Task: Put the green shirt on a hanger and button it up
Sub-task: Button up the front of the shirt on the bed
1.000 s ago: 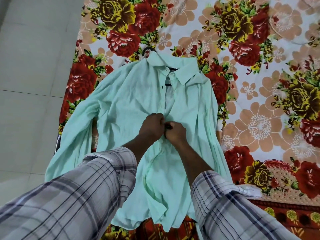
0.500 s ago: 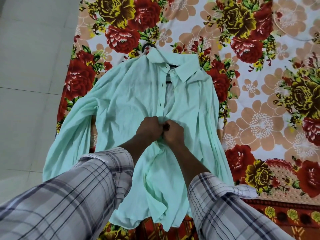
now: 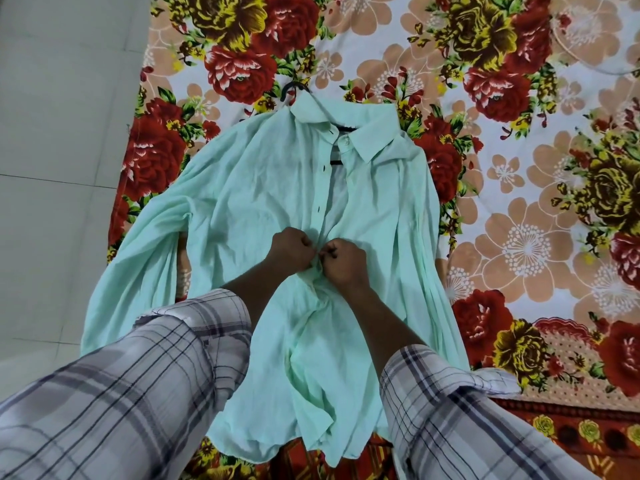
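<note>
Mid-front on green shirt (image 3: 249, 188), hands (image 3: 290, 250) (image 3: 346, 263) as before; now slightly apart

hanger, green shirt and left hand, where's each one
hanger (image 3: 290, 86), head view, on its black hook above the collar
green shirt (image 3: 263, 188), head view, on the front panel
left hand (image 3: 290, 250), head view, on the back of the hand

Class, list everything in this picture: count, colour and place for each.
green shirt: one, pale green, spread on the sheet
hanger: one, black, inside the shirt, hook above the collar
sheet: one, white with red, yellow and peach flowers, under the shirt
floor: one, pale grey tiles, left of the sheet
sleeves: two, grey-checked, bottom edge
left hand, right hand: two hands, pinching the shirt's front edges mid-way
</note>
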